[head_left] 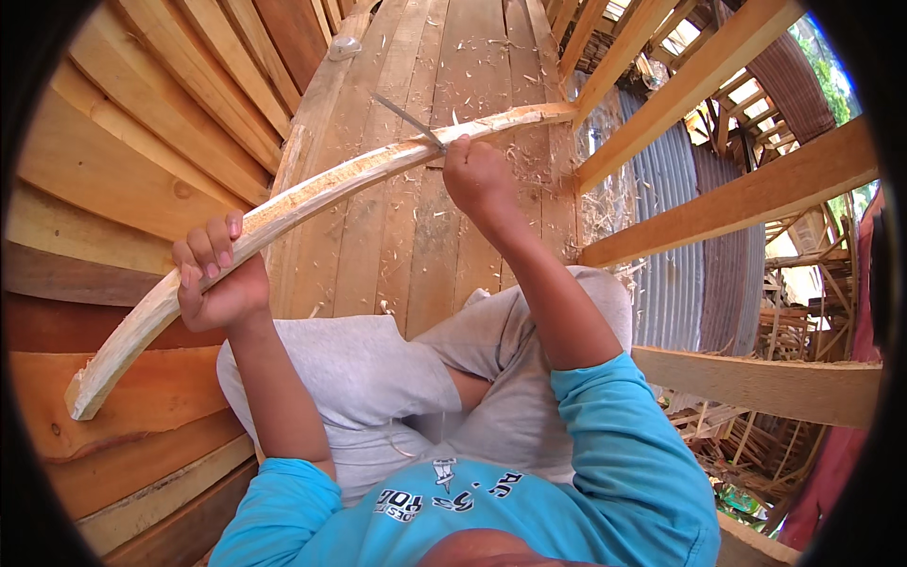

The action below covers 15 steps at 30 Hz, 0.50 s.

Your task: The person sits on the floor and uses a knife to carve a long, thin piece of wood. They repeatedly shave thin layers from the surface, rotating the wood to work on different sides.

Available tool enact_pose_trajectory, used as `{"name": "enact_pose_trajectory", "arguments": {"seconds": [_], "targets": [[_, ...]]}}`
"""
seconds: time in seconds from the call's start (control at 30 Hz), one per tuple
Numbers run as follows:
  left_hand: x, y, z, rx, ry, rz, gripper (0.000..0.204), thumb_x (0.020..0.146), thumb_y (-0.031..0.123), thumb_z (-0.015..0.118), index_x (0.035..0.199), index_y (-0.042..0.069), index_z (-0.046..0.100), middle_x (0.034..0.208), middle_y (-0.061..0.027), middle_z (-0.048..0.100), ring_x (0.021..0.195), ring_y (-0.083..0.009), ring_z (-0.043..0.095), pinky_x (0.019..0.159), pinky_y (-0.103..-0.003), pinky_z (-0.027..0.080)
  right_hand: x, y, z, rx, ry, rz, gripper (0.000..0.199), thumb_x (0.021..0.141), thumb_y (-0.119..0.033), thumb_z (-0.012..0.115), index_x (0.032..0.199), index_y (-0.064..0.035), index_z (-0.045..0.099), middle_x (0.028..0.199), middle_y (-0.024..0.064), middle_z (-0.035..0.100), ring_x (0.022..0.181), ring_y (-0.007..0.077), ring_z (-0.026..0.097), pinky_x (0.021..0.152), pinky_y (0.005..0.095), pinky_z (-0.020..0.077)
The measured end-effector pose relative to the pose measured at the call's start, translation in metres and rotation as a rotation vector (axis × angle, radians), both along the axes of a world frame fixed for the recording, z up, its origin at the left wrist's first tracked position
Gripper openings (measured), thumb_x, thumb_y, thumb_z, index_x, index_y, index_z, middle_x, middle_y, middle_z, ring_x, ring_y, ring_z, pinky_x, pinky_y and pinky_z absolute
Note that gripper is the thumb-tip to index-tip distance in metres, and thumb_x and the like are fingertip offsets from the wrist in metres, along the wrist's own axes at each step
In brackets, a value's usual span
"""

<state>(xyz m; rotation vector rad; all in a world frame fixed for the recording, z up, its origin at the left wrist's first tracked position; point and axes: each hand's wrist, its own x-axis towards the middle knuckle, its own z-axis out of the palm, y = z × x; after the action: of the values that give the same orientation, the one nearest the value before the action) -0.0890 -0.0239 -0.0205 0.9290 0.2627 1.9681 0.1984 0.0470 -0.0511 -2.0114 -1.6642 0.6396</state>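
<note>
A long, pale strip of stripped wood [326,187] slants across my front, from the lower left up to the railing at the right. My left hand [225,279] is wrapped round its lower part, fingers curled over the top. Farther along, my right hand [472,175] is closed in a fist against the strip. From that fist a thin grey knife blade [408,119] points up and to the left, crossing the strip; its handle is hidden in my fingers. A small curl of shaving stands on the wood beside the blade.
Wood shavings lie over the plank floor [397,241]. A plank wall [123,142] rises at the left, and an open wooden railing [727,208] runs along the right with corrugated metal sheets [669,189] beyond. A small clear plastic item [344,47] lies at the far left.
</note>
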Motion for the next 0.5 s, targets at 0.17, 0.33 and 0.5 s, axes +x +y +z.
{"name": "enact_pose_trajectory", "arguments": {"seconds": [0.17,0.33,0.5], "targets": [[0.007,0.004,0.004,-0.013,-0.004,0.013,0.026,0.078,0.021,0.058,0.064,0.020,0.036,0.059,0.0064,0.034,0.063,-0.0100,0.038,0.080,-0.033,0.037,0.094,0.042,-0.050,0.026,-0.035,-0.272,0.056,0.095,-0.035,0.031,0.097,0.0086,0.067,0.100,0.0336,0.063,0.100,0.0485,0.060,0.092,0.0513,0.0457],[0.001,0.003,0.000,0.019,-0.013,-0.042,0.026,0.077,0.020,0.060,0.065,0.020,0.037,0.061,0.0053,0.037,0.067,-0.0108,0.041,0.084,-0.032,0.036,0.057,0.021,-0.030,0.071,0.036,-0.227,0.058,0.095,-0.036,0.032,0.091,0.0092,0.067,0.096,0.0342,0.064,0.097,0.0496,0.061,0.092,0.0522,0.0456],[-0.001,-0.001,0.000,-0.028,-0.016,-0.019,0.026,0.078,0.022,0.060,0.065,0.019,0.038,0.063,0.0049,0.038,0.069,-0.0112,0.042,0.087,-0.033,0.036,0.010,0.005,-0.008,0.097,-0.011,-0.105,0.059,0.095,-0.038,0.032,0.087,0.0088,0.067,0.092,0.0350,0.063,0.095,0.0508,0.061,0.092,0.0537,0.0452]]}}
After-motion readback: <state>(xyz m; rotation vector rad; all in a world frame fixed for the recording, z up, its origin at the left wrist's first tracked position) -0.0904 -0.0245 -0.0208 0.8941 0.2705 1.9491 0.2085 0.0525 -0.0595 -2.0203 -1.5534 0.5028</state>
